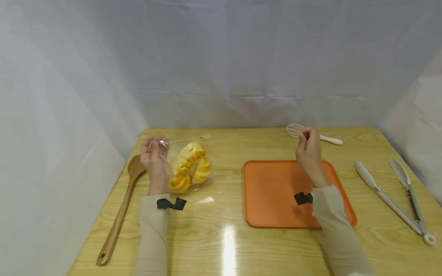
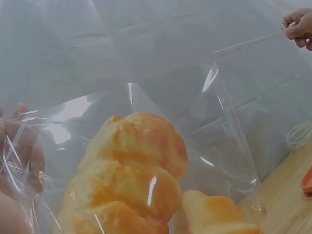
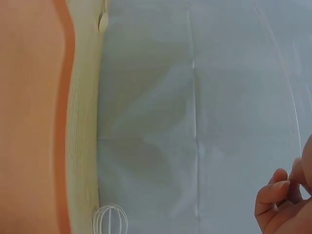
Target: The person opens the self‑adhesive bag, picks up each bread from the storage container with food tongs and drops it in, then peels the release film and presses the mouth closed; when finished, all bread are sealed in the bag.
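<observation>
My left hand [image 1: 157, 159] grips the crumpled edge of a clear plastic bag [image 2: 73, 107] with a twisted golden bread [image 1: 184, 168] inside it. In the left wrist view the bread [image 2: 129, 180] fills the lower middle, with glare on the film over it. Over the orange tray [image 1: 269, 195], my right hand [image 1: 309, 155] is raised, its thumb and fingertips pinching a thin clear strip [image 2: 248, 44]. That strip runs from the right hand toward the bag's upper corner in the left wrist view. Part of the left hand [image 2: 22, 165] shows through the film.
A wooden spatula [image 1: 119, 216] lies left of the left arm. Behind the tray rests a white-handled whisk [image 1: 331, 139], and open tongs [image 1: 393, 203] lie at the right. A small pale-headed utensil [image 1: 206, 136] is at the back edge, before a grey-white sheet [image 1: 241, 57].
</observation>
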Demonstrator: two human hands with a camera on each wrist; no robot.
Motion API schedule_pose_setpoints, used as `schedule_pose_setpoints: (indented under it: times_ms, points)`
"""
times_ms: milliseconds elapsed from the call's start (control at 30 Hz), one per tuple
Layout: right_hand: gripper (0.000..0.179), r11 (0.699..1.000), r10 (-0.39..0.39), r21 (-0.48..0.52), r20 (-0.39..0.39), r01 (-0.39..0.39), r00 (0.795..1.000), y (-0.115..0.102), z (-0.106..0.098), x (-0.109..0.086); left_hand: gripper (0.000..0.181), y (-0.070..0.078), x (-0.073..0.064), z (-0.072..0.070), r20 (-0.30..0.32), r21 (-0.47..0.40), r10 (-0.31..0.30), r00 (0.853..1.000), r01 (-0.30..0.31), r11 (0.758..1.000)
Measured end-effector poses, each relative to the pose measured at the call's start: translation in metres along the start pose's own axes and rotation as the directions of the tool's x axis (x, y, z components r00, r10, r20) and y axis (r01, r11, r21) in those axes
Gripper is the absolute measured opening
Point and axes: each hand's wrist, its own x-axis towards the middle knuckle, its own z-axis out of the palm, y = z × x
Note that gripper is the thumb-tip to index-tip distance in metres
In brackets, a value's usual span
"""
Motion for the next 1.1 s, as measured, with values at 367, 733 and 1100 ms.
schedule_pose_setpoints:
  times_ms: [367, 733, 1100]
  points:
    - [0.013, 0.957, 0.096, 0.247, 0.221, -0.151, 0.971, -0.012, -0.012, -0.016, 0.014, 0.001, 0.002, -0.002, -0.029, -0.014, 0.003, 1.000, -0.003, 1.000]
    - [0.011, 0.927, -0.151, 0.342, 0.715, -0.153, 0.683, -0.065, 0.063, -0.085, 0.012, -0.003, 0.005, 0.000, 0.019, -0.036, -0.011, 1.000, 0.012, 0.999]
    - [0.020, 0.717, -0.033, 0.309, 0.910, -0.625, 0.413, -0.092, 0.142, -0.133, 0.018, -0.004, 0.003, 0.000, 0.028, -0.022, -0.020, 0.999, 0.020, 1.000]
